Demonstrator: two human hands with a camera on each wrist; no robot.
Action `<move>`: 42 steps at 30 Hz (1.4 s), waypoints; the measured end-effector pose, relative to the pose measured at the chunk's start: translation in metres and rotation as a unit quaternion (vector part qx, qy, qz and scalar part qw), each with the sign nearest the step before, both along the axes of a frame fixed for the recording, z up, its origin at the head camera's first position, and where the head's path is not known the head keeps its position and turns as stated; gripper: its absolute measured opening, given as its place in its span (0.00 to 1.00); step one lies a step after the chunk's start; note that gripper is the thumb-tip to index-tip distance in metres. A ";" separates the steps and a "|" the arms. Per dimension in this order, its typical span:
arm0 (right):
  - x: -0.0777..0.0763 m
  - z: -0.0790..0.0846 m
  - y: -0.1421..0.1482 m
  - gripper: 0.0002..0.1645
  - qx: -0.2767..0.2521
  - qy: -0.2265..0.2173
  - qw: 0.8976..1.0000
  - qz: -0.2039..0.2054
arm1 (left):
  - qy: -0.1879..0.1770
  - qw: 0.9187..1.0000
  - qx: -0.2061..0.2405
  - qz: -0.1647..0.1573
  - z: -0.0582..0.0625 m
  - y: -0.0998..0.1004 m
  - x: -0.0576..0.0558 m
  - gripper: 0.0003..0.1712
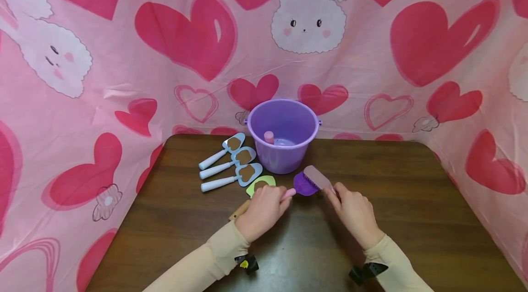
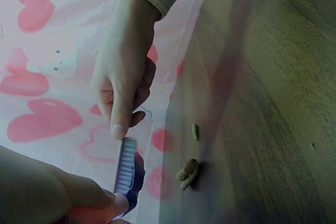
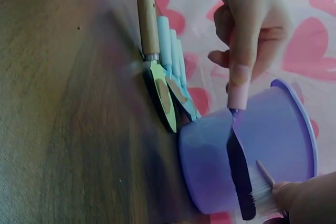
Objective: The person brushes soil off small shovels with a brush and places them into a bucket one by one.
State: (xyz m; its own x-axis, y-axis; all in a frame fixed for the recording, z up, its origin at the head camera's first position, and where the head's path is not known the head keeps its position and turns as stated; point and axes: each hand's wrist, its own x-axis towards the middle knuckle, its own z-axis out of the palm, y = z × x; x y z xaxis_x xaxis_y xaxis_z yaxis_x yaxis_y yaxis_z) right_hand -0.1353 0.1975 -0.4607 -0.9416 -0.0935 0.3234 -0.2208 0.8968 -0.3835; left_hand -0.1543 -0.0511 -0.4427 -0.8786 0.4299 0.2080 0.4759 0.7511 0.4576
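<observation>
Purple shovel (image 1: 304, 185), its pink handle (image 1: 288, 194) gripped in the left hand (image 1: 263, 209), hangs over the table (image 1: 416, 209) near the bucket (image 1: 280, 157); I see the right hand (image 1: 355, 212) pinching a brush (image 1: 319, 178), bristles (image 1: 311, 181) against the shovel

Bucket (image 1: 282, 159) blocks beyond scoop (image 1: 303, 187), brush (image 1: 318, 177); tabletop (image 1: 412, 186) right passable.

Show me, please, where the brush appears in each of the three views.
Head: the brush is right of centre and below it.
Left wrist: lower part, left of centre.
Right wrist: near the lower right corner.
Shared landmark: the purple shovel, its blade at the bristles.
</observation>
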 end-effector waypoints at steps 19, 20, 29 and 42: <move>-0.001 -0.005 -0.002 0.19 0.007 0.007 1.000 0.022 | -0.026 1.000 0.012 -0.009 0.002 -0.001 -0.001 0.10; -0.001 -0.005 -0.001 0.19 0.008 0.005 1.000 0.016 | -0.023 1.000 0.010 -0.009 0.002 -0.001 -0.001 0.11; 0.000 -0.002 0.001 0.19 0.008 0.008 1.000 0.020 | -0.016 1.000 0.019 -0.013 0.001 0.000 -0.001 0.13; -0.005 -0.004 0.006 0.20 0.019 -0.004 1.000 0.013 | -0.025 0.999 0.020 -0.012 0.002 -0.002 0.000 0.11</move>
